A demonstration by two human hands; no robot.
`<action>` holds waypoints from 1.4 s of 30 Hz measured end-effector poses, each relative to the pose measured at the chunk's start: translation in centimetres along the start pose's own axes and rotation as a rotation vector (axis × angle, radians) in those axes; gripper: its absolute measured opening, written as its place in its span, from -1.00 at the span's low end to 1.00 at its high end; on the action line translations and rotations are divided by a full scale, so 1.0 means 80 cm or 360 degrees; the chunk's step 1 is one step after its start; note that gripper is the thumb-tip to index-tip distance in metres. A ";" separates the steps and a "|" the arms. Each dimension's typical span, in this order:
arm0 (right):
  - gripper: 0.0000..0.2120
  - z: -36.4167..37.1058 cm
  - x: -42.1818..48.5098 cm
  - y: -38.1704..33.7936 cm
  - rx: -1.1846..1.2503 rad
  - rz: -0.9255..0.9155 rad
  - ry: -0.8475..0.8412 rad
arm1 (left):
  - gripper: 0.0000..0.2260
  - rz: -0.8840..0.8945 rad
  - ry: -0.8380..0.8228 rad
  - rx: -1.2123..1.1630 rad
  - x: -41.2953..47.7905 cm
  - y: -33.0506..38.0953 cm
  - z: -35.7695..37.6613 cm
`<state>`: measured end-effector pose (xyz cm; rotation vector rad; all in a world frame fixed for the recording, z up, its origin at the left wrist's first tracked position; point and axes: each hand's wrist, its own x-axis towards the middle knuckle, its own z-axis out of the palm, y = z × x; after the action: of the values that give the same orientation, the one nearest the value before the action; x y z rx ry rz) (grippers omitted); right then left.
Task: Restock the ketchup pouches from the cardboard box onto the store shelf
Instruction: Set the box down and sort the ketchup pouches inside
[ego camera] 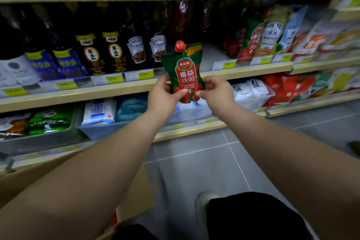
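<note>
A green and red ketchup pouch (185,70) with a red cap is held upright in front of the middle shelf (243,71). My left hand (164,96) pinches its lower left edge and my right hand (215,93) pinches its lower right edge. Behind the pouch the shelf has a bare gap (211,54) between dark sauce pouches and red-green pouches. The cardboard box (136,191) sits low at the left, mostly hidden under my left forearm, with something red showing inside.
Dark sauce bottles (91,52) fill the middle shelf's left; Heinz and other pouches (270,33) stand at its right. Salt bags (251,91) and packets lie on the lower shelf. Grey tiled floor (214,161), my knee and a shoe are below.
</note>
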<state>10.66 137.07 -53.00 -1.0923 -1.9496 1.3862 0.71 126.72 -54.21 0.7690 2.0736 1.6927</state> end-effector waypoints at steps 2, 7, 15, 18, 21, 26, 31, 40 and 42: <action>-0.64 -0.023 0.032 0.002 -0.0107 -0.0115 0.0107 | -0.61 0.0090 0.0000 -0.0033 0.022 0.015 0.031; -0.73 -0.061 0.111 0.010 -0.0158 -0.0332 0.0281 | -0.70 0.0260 0.0021 -0.0023 0.083 0.036 0.093; -0.72 -0.089 0.216 0.028 -0.0329 -0.0606 0.0278 | -0.64 0.0255 0.0091 0.0042 0.173 0.031 0.162; -0.71 -0.089 0.240 0.040 -0.0437 -0.0578 0.0261 | -0.62 0.0250 0.0179 0.0190 0.190 0.025 0.178; -0.67 -0.089 0.259 0.054 -0.0456 -0.0524 0.0235 | -0.60 0.0259 0.0245 0.0398 0.204 0.019 0.194; -0.69 -0.090 0.277 0.059 -0.0426 -0.0438 0.0185 | -0.59 0.0232 0.0339 0.0744 0.229 0.017 0.212; -0.80 -0.097 0.283 0.065 -0.0457 -0.0517 0.0221 | -0.51 0.0115 0.0322 0.0780 0.243 0.025 0.224; -0.81 -0.099 0.276 0.069 -0.0667 -0.0641 0.0093 | -0.83 0.0222 0.0147 0.1095 0.234 0.026 0.212; -0.78 -0.097 0.275 0.067 -0.0703 -0.0616 0.0074 | -0.75 0.0178 0.0114 0.1071 0.234 0.027 0.215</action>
<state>6.26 160.38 -56.30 -0.8481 -2.3416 0.7401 -3.62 151.88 -54.69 1.0351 2.7281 1.0583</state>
